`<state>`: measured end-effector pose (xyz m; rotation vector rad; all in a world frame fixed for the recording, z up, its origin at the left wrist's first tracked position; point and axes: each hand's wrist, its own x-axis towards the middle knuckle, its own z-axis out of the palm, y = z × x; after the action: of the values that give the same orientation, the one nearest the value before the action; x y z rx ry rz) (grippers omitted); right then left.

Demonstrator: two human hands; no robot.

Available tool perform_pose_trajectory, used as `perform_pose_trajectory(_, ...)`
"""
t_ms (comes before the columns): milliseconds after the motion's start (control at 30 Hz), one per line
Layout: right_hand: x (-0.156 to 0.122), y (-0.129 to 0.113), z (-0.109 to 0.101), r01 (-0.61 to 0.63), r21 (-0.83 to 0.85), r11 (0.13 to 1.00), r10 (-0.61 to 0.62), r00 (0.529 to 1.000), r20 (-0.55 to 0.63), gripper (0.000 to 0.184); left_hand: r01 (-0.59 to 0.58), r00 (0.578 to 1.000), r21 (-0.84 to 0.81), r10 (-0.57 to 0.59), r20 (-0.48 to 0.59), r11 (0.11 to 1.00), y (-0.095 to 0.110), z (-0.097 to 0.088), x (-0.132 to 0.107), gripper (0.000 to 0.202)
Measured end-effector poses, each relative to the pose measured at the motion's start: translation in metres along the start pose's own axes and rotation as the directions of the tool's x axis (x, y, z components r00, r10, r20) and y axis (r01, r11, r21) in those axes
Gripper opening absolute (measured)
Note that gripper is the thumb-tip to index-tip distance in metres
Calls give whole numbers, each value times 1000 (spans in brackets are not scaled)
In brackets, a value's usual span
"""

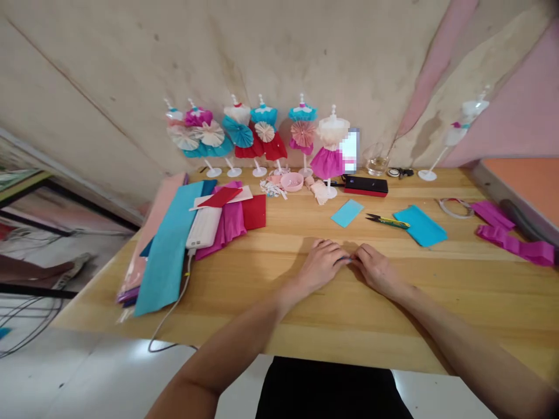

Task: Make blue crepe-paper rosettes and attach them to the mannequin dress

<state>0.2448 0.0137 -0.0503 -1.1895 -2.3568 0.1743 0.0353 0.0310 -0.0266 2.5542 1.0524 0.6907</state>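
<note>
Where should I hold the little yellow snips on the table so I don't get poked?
Probably by the yellow handle of the snips, coming down from your side of the table. The dark pointed blades aim left and the snips lie flat, so pinching the handle keeps fingers off the tips. Blue paper sits at the handle's far end.

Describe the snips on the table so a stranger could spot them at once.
Start at the wooden table and look past the left hand and right hand, toward the row of paper-dress mannequins. The snips lie flat between a small blue card and a larger blue paper. Only they have yellow-green handles and dark blades pointing left.
</note>
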Motion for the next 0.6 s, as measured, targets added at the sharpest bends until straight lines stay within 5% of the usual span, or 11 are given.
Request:
perform_pose_trajectory(167,0,-17,4,-152,-27,988,153,988,35,14,-52,999,53,52,-2,997,-1,1,-3,27)
perform_pose_trajectory(267,2,-8,-19,-205,-82,975,212,972,98,12,-22,999,2,22,-27,1000,-1,2,0,23)
perform_pose_trajectory(367,10,34,-77,-320,-183,930,342,934,104,19,64,995,-180,-76,-60,982,1,2,3,21)
perform_pose_trajectory(467,22,100,-141,-525,-339,781,552,834,-18,29,148,977,-349,-191,-91,925,1,5,6,22)
perform_pose_trajectory(533,28,141,-165,-640,-423,642,660,741,-121,33,195,961,-450,-262,-92,872,0,7,7,22)
perform_pose_trajectory(600,29,170,-167,-690,-481,541,710,681,-178,37,228,948,-531,-310,-69,816,-1,9,7,23)
